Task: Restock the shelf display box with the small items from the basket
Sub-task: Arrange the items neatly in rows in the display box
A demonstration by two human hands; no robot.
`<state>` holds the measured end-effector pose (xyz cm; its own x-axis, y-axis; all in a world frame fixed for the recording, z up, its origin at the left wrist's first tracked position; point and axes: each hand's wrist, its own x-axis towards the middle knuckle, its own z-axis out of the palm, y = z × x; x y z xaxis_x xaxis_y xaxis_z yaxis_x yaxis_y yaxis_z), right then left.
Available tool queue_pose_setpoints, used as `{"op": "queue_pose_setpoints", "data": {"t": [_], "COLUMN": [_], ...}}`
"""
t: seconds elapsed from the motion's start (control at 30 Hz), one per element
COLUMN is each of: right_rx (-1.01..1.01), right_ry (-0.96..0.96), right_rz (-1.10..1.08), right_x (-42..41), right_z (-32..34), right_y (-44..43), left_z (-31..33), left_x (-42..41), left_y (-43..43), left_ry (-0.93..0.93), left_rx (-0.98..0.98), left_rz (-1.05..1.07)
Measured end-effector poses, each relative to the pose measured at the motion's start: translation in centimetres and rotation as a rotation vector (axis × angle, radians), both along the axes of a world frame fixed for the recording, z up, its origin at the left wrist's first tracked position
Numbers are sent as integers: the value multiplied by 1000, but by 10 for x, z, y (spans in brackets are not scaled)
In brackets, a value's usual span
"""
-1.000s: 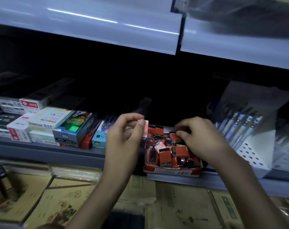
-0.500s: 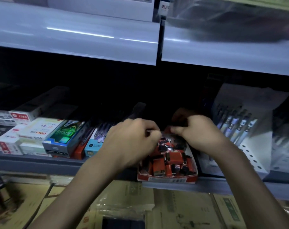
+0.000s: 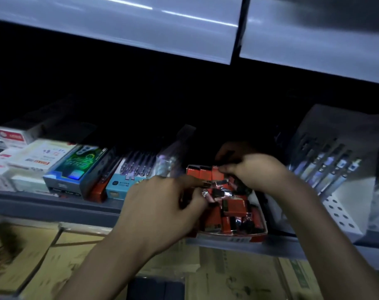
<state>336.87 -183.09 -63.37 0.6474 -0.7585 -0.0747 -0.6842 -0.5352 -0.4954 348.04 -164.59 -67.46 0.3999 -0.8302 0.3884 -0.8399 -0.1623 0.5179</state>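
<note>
Grey shelf (image 3: 54,204), dim light, view blurred. At the shelf's left end, stacked white boxes with red labels (image 3: 15,137), then a larger white box (image 3: 41,156) lying flat on top of others. Next along, a green and blue box (image 3: 76,167) angled toward the front edge, a thin red box (image 3: 98,191) squeezed just beside it, and a light blue box of pens (image 3: 128,180) touching the red one. Left hand (image 3: 162,211) reaches in from below, knuckles up, fingers curled and nearly closed over the left side of the display box; something small and shiny sits at the fingertips, but whether it is gripped cannot be told through the blur. Display box (image 3: 234,237), red with a low white front wall, stands at the front edge of the shelf, right of centre, partly covered by both hands. Small items (image 3: 234,211) lie inside it in a loose heap, red and black, some in glossy wrap; a few stand upright along the back wall. Right hand (image 3: 255,169) is over the back of the display box, thumb and fingers pinched shut on the top of one upright red item. Near the shelf's right end, a white perforated stand (image 3: 340,213) holds a row of pens (image 3: 327,165), leaning back. Below the shelf, flat yellowish packets (image 3: 43,267) fill the lower level.
</note>
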Motion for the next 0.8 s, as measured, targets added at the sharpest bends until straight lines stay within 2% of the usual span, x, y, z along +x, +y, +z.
{"op": "queue_pose_setpoints", "data": {"t": [0.2,0.4,0.47,0.63,0.8], "right_rx": [-51,-187,-211,-109,-57], "right_ry": [191,20,33,127,101], "right_rz": [63,-42,-33,73,91], "right_x": [0,-7,-14,-25,-28], "right_z": [-2,-3,3,1,5], "right_y": [7,17,17,19,15], "left_z": [-16,-17,-16,-17,-17], "left_x": [-3,-7,-9,-10,-9], "left_y": [0,4,5,4,4], "left_ry": [-60,-92,-81,-31,-29], "left_rx": [-8,-14,-14,-12,-11], "left_rz": [27,30,40,49,51]}}
